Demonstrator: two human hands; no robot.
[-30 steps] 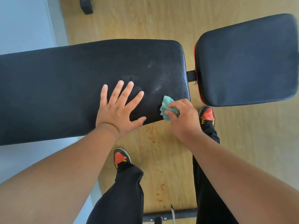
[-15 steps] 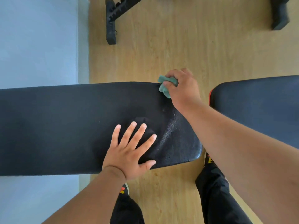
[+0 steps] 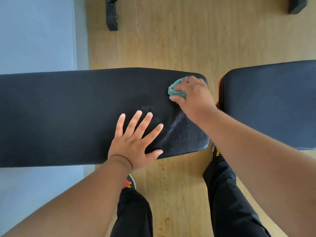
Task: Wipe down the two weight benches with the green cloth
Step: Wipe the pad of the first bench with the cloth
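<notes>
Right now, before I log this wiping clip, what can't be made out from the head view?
- Green cloth: mostly covered by the right hand; its full extent is hidden.
- Long bench pad: cut off by the left edge.
- Second pad: cut off by the right edge.
- Bench frame and legs: hidden under the pads.
- Pad beneath the flat left hand: covered, so its state is unknown.
- Shoes: largely hidden by trouser legs and arms.
</notes>
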